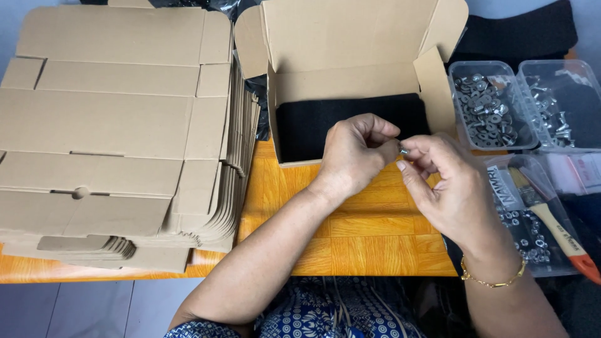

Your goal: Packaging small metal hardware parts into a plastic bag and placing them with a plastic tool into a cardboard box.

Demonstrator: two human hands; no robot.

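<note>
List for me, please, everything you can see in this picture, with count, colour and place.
flat carton blanks: one stack, brown, left
open box: one, brown, top centre, black lining inside
clear tubs: two, silver hardware, top right
clear tray: one, silver nuts, right
brush: one, wooden handle, orange tip, on tray
black fabric: top right
table: orange wood
small metal part: one, silver, between fingers
left hand: centre
right hand: gold bracelet

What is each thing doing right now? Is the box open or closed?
Cardboard box: open, lid up, black lining inside.
Flat boxes: unfolded, stacked.
Small metal part: pinched between both hands.
Left hand: fingers closed on part.
Right hand: fingers closed on part.
Clear tubs: uncovered, hold metal hardware.
Paintbrush: lying down.
</note>
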